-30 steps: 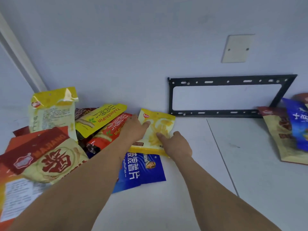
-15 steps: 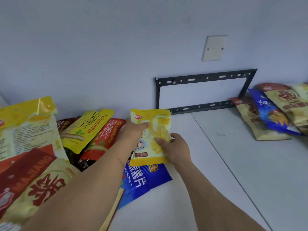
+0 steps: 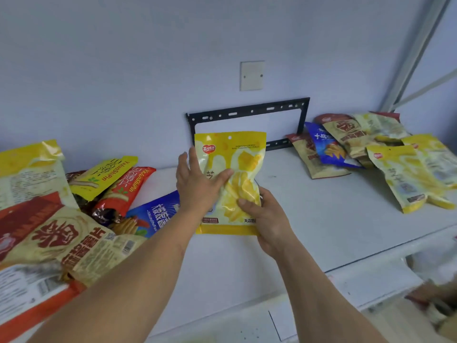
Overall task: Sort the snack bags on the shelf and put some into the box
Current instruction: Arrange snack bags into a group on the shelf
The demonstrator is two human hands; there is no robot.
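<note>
I hold a yellow snack bag [image 3: 237, 157] upright above the white shelf [image 3: 321, 219], near its middle. My left hand [image 3: 197, 184] grips the bag's left edge, thumb across its front. My right hand [image 3: 264, 219] holds its lower right corner. A heap of snack bags lies at the left: a blue bag [image 3: 158, 214], a red bag [image 3: 123, 194], a yellow-green bag [image 3: 103, 174] and a large beige bag with red characters [image 3: 66, 241]. A second group at the right includes a matching yellow bag [image 3: 405, 179], a blue bag [image 3: 326, 147] and beige bags [image 3: 351, 134].
A black metal bracket [image 3: 247, 112] is fixed to the wall behind the shelf, with a blank wall plate [image 3: 251, 76] above it. A shelf post [image 3: 415, 53] rises at the right. Blurred items [image 3: 440, 308] show below the shelf's front edge at the lower right.
The yellow bag came up off the left heap and moved right with both hands on it. The view swung right, showing more of the right group of bags.
</note>
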